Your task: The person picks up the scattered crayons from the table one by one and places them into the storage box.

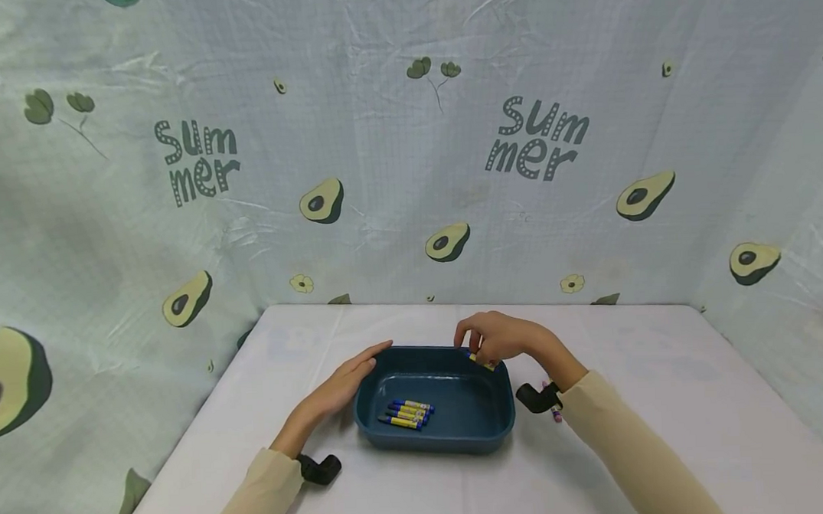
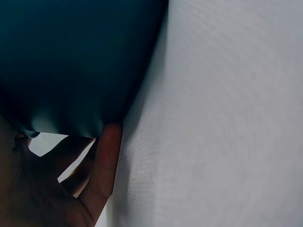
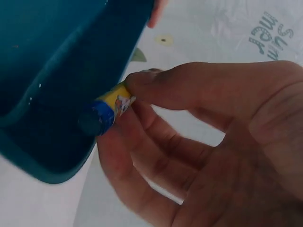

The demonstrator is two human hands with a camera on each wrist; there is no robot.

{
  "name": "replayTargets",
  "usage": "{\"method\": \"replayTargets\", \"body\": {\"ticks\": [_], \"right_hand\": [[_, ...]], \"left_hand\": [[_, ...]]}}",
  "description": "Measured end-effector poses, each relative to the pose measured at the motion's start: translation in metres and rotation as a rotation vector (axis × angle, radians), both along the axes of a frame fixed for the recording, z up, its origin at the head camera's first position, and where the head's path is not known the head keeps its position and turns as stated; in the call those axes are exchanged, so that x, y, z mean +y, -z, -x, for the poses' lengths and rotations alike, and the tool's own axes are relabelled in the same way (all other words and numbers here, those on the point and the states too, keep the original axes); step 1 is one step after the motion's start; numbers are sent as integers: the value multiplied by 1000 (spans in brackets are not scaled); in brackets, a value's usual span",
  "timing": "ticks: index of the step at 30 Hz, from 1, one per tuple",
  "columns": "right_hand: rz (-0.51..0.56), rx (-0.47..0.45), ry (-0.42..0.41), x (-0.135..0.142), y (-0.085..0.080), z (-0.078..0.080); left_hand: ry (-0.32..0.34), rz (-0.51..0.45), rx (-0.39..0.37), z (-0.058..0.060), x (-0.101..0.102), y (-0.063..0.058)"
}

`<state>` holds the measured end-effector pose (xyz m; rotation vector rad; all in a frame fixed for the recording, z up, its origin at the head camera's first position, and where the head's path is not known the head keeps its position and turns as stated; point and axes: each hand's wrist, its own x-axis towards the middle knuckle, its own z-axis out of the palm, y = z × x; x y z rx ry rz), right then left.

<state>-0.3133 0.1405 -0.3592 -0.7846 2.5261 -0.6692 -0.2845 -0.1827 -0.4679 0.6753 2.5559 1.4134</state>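
Observation:
A dark blue rectangular box (image 1: 462, 408) stands on the white table. Several yellow-wrapped crayons (image 1: 408, 414) with blue ends lie side by side in its left part. My left hand (image 1: 341, 381) rests along the box's left side, fingers extended; in the left wrist view a fingertip (image 2: 111, 135) touches the outer wall. Over the back right corner of the box, my right hand (image 1: 501, 336) pinches one more yellow-wrapped crayon (image 3: 117, 103) between thumb and fingers. Its blue end points toward the inside of the box in the right wrist view.
To the right of the box, a pink-and-white crayon (image 1: 556, 414) lies partly hidden under my right wrist. Black wrist cameras (image 1: 320, 469) sit on both wrists. A pale curtain (image 1: 379, 151) printed with avocados hangs behind the table and along its sides.

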Motion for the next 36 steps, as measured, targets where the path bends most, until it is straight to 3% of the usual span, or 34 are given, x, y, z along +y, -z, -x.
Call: {"method": "replayTargets", "body": {"ticks": [8,23,36], "right_hand": [[29,-43,-103,-26,6,6],[20,-145,-192,-69,23,14],[-86,-197,-199,-93,48,16]], "left_hand": [[-8,-4,-18,-1,1,-1],[8,-23,-29,0,-2,0],[22,-18,-19,1,-2,-2]]}}
